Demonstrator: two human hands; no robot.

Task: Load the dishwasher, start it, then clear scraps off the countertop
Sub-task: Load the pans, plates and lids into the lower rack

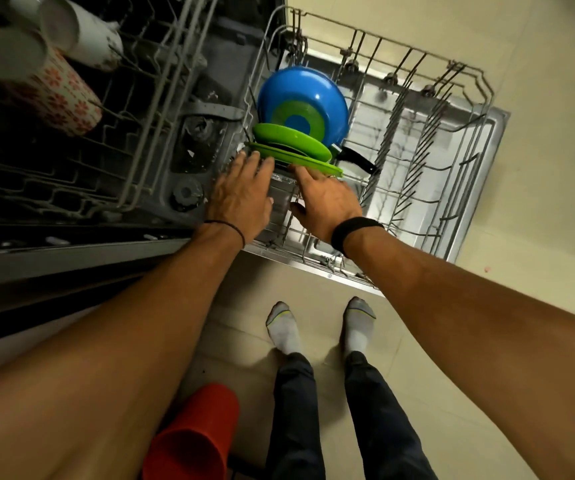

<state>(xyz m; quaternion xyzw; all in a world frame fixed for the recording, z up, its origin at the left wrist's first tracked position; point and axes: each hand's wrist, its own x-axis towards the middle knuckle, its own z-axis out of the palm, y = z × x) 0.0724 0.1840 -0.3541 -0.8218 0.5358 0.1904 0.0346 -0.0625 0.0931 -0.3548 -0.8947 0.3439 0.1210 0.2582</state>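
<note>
Red plastic cup (192, 434) near you at lower left, mouth turned your way, pale beige tiled floor (538, 168) to your right, small pinkish speck (485, 269) on it.

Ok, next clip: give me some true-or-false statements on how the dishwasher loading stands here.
1. The lower rack is pulled out over the open door. True.
2. A blue dish stands on edge beside the green plates. True.
3. The mugs sit in the lower rack. False: the mugs lie in the upper rack, at the left.
4. Only the right hand reaches into the rack. False: the left hand and the right hand both reach in by the green plates.
5. The red cup is loaded. False: the red cup is low in the view, outside the racks.
</note>
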